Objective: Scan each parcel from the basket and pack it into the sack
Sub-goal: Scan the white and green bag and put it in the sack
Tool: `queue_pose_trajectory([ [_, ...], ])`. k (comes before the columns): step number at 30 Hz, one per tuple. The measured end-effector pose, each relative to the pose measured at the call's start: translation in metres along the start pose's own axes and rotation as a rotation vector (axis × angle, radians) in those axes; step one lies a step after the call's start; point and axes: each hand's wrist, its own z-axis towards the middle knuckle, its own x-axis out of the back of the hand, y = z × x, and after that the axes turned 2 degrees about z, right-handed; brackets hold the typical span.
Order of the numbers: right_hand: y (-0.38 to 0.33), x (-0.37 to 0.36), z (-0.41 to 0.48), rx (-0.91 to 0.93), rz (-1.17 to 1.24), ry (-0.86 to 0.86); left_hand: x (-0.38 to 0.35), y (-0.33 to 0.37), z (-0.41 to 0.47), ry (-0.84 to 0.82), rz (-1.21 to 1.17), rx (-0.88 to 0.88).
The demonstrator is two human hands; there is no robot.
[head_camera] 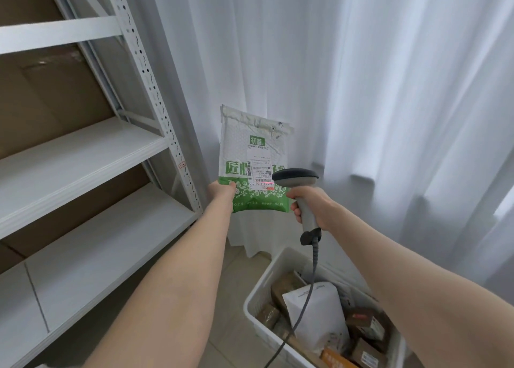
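Outstretched, left hand (pixel 222 194) holds parcel (pixel 254 159); right hand (pixel 311 203) aims scanner (pixel 296 182)

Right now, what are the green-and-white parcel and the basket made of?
The green-and-white parcel looks like a plastic bubble mailer, slightly shiny: dimpled padding shows through its white part. The basket seems to be white moulded plastic, smooth and matte, with a thick rim.

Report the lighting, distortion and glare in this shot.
Head view: soft daylight comes through the curtain, with no hard shadows; the wide-angle lens bends the shelf rack; the scanner throws a small red glow on the label of the green parcel.
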Motion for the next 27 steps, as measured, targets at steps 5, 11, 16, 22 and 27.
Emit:
queue_pose_trajectory([
  [5, -0.007, -0.005, -0.001, 0.016, -0.039, 0.006, 0.007, 0.0, 0.008, 0.03, 0.021, 0.009],
  [11, -0.013, -0.017, -0.001, 0.022, -0.079, -0.007, 0.014, 0.0, 0.016, 0.045, 0.012, 0.026],
  [16, -0.014, -0.029, 0.002, 0.01, -0.089, -0.032, 0.025, -0.001, 0.024, 0.067, 0.0, 0.037],
  [22, -0.012, -0.045, 0.005, 0.002, -0.105, -0.041, 0.039, -0.004, 0.034, 0.099, -0.036, 0.066],
  [27, -0.011, -0.058, 0.005, 0.017, -0.089, -0.042, 0.051, -0.007, 0.04, 0.098, -0.044, 0.079],
])
